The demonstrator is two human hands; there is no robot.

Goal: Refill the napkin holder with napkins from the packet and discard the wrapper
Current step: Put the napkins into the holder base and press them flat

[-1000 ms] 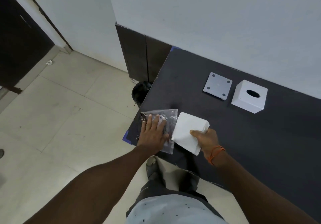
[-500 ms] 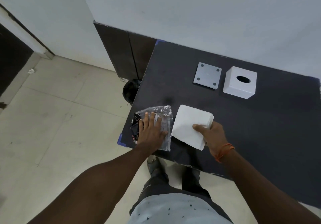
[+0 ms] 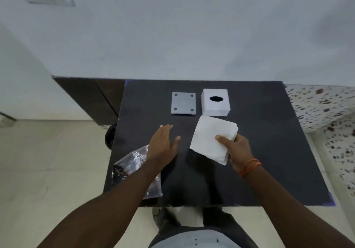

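My right hand (image 3: 236,148) grips a white stack of napkins (image 3: 209,138) by its near right corner, held just in front of the white square napkin holder (image 3: 215,102) with an oval hole on top. The holder's grey base plate (image 3: 183,103) lies flat to its left. My left hand (image 3: 162,145) hovers open over the black table (image 3: 259,151), fingers together and pointing away. The clear plastic wrapper (image 3: 132,163) lies crumpled at the table's near left edge, partly under my left forearm.
A dark round bin (image 3: 110,135) stands on the floor beside the table's left edge. A dark cabinet (image 3: 92,97) is at the back left. A speckled counter (image 3: 322,105) adjoins the table on the right. A wall rises behind.
My left hand has lifted off the wrapper and moved forward. My right hand has carried the napkin stack toward the holder. The view has swung right to face the table squarely.
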